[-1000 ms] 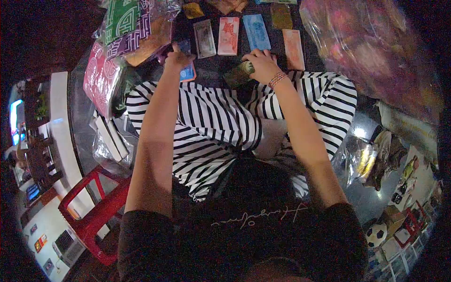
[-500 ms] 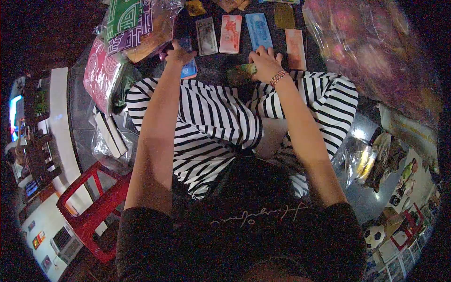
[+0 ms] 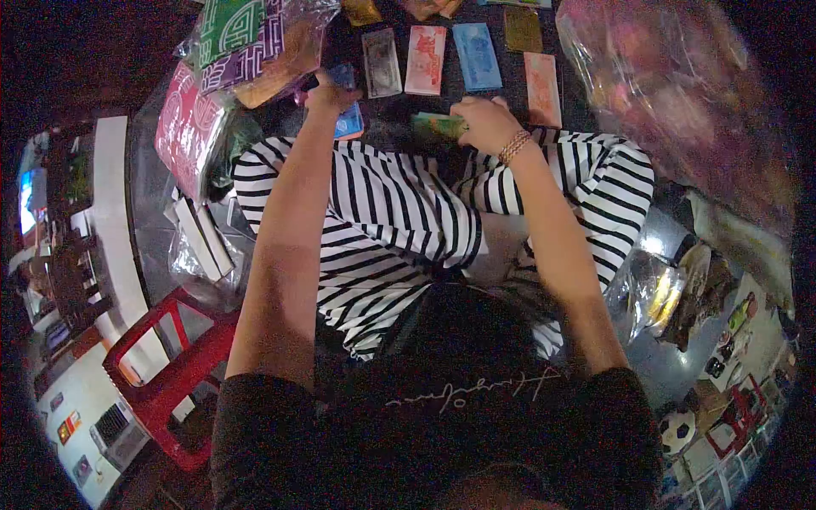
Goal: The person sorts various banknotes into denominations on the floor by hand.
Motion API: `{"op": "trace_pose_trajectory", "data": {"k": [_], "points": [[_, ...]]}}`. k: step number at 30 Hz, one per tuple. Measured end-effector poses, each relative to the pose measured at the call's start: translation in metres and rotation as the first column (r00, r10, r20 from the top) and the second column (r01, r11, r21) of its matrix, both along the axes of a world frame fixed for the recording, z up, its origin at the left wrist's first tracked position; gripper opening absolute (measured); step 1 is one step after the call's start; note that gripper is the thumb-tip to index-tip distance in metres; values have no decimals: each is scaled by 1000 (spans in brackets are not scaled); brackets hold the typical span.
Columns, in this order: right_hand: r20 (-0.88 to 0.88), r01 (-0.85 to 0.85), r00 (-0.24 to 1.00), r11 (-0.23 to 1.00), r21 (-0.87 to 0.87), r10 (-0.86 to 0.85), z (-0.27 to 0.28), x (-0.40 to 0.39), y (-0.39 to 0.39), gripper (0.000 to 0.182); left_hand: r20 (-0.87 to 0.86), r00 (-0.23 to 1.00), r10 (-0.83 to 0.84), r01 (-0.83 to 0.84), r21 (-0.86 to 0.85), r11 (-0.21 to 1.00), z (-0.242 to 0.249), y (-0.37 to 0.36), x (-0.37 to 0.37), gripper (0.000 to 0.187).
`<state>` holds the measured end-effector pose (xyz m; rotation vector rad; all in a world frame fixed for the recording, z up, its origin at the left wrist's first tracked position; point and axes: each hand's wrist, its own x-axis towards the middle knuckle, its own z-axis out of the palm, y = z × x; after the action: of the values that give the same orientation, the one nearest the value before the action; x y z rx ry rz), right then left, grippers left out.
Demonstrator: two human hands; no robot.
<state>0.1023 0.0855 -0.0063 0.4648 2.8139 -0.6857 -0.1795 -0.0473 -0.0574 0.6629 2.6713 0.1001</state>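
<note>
You can read no word or number here. The thin, pale script across your black cloth shirt (image 3: 442, 450) is illegible, as is the print on the red-and-white rectangular paper (image 3: 425, 61) and, just right of it, the blue rectangular paper (image 3: 478, 58), both on the far side.

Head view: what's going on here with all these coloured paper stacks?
A person in striped trousers sits cross-legged, both hands among the stacks. The right hand is at one end of a green stack. The left hand is by a small blue stack; its grip is unclear. Beyond lie a grey stack, a red stack, a larger blue stack and an orange stack.
</note>
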Motion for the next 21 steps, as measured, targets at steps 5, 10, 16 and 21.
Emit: {"op": "trace_pose_trajectory", "data": {"k": [5, 10, 16, 21], "points": [[-295, 128, 952, 979, 156, -77, 14, 0, -7, 30, -25, 1000, -14, 13, -42, 999, -10, 3, -4, 113], [-231, 140, 969, 970, 196, -93, -8, -2, 0, 26, -41, 998, -48, 45, -74, 996, -38, 4, -23, 113], [-251, 148, 962, 979, 139, -109, 4, -5, -2, 23, -38, 998, -45, 40, -130, 991, -46, 4, -27, 113], [-332, 137, 940, 975, 173, -74, 1, -3, -3, 22, -82, 978, -191, 159, -294, 943, -82, 5, -44, 115]]}}
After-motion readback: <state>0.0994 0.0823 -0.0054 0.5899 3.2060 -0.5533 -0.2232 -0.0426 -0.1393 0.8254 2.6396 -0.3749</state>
